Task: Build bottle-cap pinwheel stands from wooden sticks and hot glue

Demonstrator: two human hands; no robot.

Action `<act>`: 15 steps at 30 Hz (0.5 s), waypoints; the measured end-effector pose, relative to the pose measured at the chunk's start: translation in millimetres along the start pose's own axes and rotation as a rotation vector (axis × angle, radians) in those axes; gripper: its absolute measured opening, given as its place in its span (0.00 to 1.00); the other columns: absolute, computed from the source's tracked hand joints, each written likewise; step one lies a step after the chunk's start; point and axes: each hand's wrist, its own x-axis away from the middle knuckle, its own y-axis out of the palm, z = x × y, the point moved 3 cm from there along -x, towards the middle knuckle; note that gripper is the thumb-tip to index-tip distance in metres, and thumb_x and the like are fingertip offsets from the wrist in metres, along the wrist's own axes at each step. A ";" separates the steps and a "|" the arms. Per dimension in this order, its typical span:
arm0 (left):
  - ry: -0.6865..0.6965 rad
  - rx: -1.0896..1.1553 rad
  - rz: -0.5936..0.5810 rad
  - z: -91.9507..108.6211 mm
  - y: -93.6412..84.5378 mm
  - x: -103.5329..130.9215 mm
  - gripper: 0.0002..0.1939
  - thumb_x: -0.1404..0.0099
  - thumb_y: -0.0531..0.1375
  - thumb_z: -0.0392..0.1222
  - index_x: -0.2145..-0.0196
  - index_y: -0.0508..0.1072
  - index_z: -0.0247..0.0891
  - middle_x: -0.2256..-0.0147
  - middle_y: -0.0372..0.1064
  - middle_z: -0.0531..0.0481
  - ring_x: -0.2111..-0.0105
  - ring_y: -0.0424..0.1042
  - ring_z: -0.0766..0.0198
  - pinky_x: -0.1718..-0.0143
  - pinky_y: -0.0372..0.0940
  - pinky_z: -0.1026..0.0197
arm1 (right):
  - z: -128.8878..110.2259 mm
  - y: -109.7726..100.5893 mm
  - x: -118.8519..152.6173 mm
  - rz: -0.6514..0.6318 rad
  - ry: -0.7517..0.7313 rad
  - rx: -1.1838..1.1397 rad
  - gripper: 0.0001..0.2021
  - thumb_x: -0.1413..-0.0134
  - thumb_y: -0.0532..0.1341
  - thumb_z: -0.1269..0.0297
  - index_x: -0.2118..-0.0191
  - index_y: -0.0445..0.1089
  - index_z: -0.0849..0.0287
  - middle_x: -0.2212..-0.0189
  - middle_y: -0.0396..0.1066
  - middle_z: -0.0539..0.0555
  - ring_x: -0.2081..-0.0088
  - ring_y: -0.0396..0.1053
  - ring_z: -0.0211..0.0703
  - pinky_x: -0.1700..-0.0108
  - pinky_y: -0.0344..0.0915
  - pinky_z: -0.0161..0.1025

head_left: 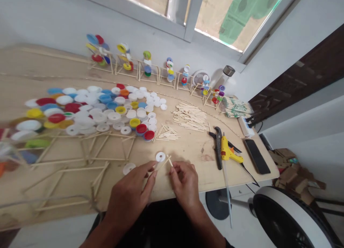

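Near the table's front edge, my left hand [134, 185] pinches a thin wooden stick [162, 165]. My right hand [185, 180] has its fingers closed on another short wooden stick [170, 160]. The tips of the two sticks cross in front of my fingers. Just beyond my left fingertips lies a white bottle cap [160, 156] with a hole in its middle. A translucent cap [129, 168] rests beside the back of my left hand. Past my hands lie a small heap of short sticks [168, 132] and a larger pile of longer sticks [189, 116].
Many coloured bottle caps [99, 115] cover the table's left side, near stick frames [88, 158]. Cap-and-stick models [147, 67] line the wall. To the right are a yellow glue gun [227, 150], a black-handled cutter [218, 147], a phone [257, 156] and a floor fan [292, 219].
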 end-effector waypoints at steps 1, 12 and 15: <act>0.040 -0.030 0.022 -0.4 0.2 1.5 0.13 0.32 0.51 0.45 0.57 0.71 0.39 0.67 0.78 0.50 0.71 0.76 0.65 0.66 0.67 0.65 | -0.3 -0.6 0.4 0.021 -0.016 0.036 0.09 0.39 0.56 0.65 0.67 0.72 0.57 0.73 0.74 0.51 0.68 0.69 0.43 0.57 0.57 0.42; 0.152 -0.162 -0.010 2.9 1.6 18.9 0.11 0.31 0.49 0.43 0.59 0.69 0.39 0.68 0.75 0.50 0.68 0.76 0.62 0.65 0.66 0.62 | 10.6 3.7 -1.4 0.090 -0.150 0.280 0.07 0.39 0.56 0.66 0.65 0.71 0.58 0.70 0.72 0.53 0.64 0.65 0.46 0.59 0.54 0.42; 0.148 -0.184 -0.023 -0.6 0.6 24.6 0.11 0.31 0.50 0.43 0.58 0.69 0.39 0.67 0.75 0.49 0.67 0.76 0.61 0.65 0.66 0.61 | 13.9 0.1 2.4 0.092 -0.177 0.312 0.07 0.39 0.56 0.66 0.61 0.71 0.58 0.68 0.72 0.54 0.63 0.65 0.47 0.60 0.54 0.42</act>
